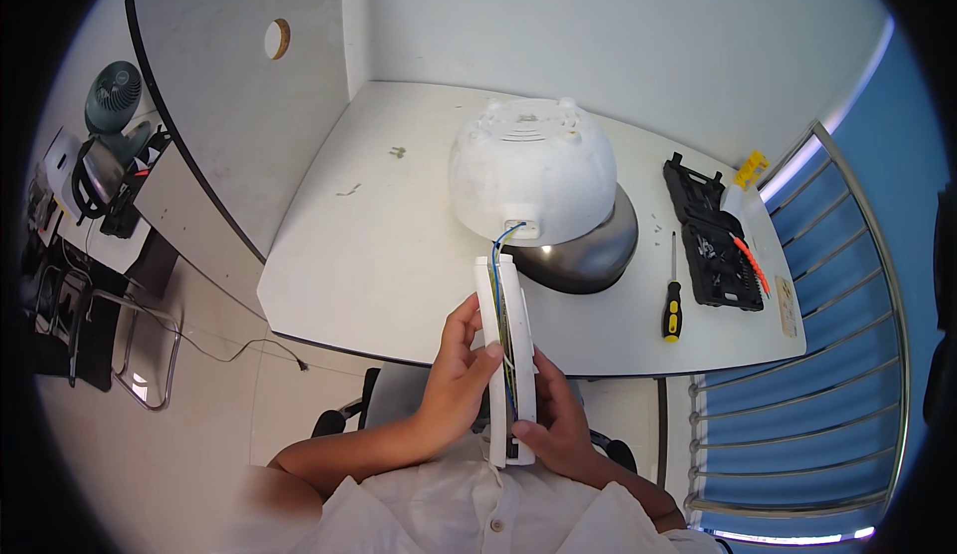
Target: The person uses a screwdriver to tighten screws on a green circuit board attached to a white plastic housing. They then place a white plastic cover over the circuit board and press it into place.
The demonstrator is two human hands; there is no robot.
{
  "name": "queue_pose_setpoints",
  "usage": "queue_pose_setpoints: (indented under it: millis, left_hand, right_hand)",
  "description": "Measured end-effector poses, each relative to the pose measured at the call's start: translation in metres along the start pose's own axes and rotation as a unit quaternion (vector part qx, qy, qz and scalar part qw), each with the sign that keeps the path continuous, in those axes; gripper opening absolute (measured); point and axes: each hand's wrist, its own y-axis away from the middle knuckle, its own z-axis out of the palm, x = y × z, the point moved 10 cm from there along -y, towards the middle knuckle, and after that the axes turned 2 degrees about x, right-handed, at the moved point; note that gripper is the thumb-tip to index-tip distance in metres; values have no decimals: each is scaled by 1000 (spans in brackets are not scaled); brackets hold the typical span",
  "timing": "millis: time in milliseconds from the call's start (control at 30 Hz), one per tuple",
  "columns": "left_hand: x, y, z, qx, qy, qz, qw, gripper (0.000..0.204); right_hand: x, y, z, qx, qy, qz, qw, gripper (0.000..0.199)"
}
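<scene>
My left hand (461, 379) grips the left side of a long white plastic casing (526, 340), its thumb on the edge. The casing is parted lengthwise into two halves, with wires running inside. My right hand (558, 422) holds the right half near its lower end, thumb on the front by a small black part. Blue and yellow-green wires (495, 247) run from the casing's top into a socket of a rounded white appliance body (533, 170). That body sits upside down, its vented base up, partly over a shiny metal bowl-shaped part (593, 255).
A yellow-and-black screwdriver (673, 313) lies right of the metal part. Beyond it are an open black tool case (720, 255), an orange flexible shaft (750, 263) and a yellow item (751, 169). Small loose pieces (397, 152) lie on the white table (329, 245). A metal railing (837, 300) stands right.
</scene>
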Motion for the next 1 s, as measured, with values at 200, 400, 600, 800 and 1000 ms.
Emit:
queue_pose_setpoints:
  millis: [200,400,600,800,1000]
  left_hand:
    - [-7,1,-6,11,35,-20,999,51]
    - [-11,3,2,4,42,-64,997,51]
    - [-9,3,4,-3,-41,-51,998,50]
    - [-17,1,-1,30,-37,-52,997,51]
    - [-9,-17,1,74,-15,-34,997,53]
  right_hand:
    - [-7,-3,4,-7,-13,11,1000,84]
    - [-1,2,0,6,-43,6,999,85]
    - [-2,4,0,-13,68,54,996,86]
    - [-12,-2,-1,-12,187,27,982,85]
    - [-22,-20,-6,-8,189,-59,980,81]
